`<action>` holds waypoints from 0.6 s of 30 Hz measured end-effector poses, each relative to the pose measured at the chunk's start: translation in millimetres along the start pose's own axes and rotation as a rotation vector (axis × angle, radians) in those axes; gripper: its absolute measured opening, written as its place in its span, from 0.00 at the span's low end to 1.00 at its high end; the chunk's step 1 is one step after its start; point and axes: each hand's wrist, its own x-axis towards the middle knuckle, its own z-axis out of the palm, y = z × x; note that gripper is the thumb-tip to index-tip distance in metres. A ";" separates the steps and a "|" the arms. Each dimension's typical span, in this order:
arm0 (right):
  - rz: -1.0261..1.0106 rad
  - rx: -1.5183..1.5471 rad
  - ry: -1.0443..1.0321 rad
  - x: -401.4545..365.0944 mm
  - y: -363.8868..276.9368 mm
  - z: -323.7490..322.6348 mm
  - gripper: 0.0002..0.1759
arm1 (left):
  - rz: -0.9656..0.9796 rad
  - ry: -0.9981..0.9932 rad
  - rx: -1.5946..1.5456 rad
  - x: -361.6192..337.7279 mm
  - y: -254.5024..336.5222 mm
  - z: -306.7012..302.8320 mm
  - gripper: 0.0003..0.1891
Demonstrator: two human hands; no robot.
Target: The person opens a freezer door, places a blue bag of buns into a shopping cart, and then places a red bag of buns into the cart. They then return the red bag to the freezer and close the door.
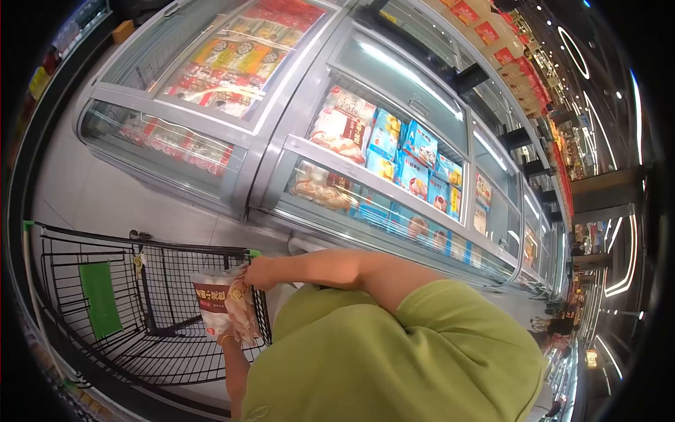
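A plastic bag of buns (214,299), white with a dark red label, is held over the shopping cart (98,246). My right hand (260,273) is closed on the bag's upper right edge, near the cart's rim. My left hand (230,343) is at the lower end of the bag, with a thin band at the wrist. The bag hides most of the left fingers. Below the bag, the black wire basket shows bare mesh, and a green panel (100,299) is fixed on its far side.
A glass-sided freezer (281,158) stands beyond the cart, with white-and-red bags (342,119) and blue packs (415,162) inside. Another freezer (88,126) to the left holds red and yellow packs (242,56). Grey tiled floor (67,183) lies between them and the cart.
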 end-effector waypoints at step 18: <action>0.137 -0.042 -0.163 24.0 -12.8 -7.0 0.18 | -0.195 -0.268 -0.752 66.2 -73.5 14.3 0.21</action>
